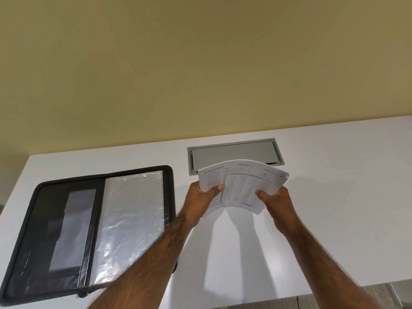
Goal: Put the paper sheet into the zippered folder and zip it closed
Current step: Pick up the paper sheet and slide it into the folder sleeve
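A black zippered folder (66,230) lies open flat on the left of the white table, with shiny clear plastic sleeves on its right half and a dark pocket on its left half. Right of it, above the table, I hold a printed paper sheet (240,186), bowed upward in the middle; it looks like a thin stack. My left hand (201,197) grips its left edge, thumb on top. At the right edge, my right hand (275,198) holds it the same way. The paper is apart from the folder.
The white table (334,208) runs back to a beige wall. A grey metal cable hatch (234,153) is set into the table just behind the paper. The table's front edge shows at the lower right, with grey floor below it.
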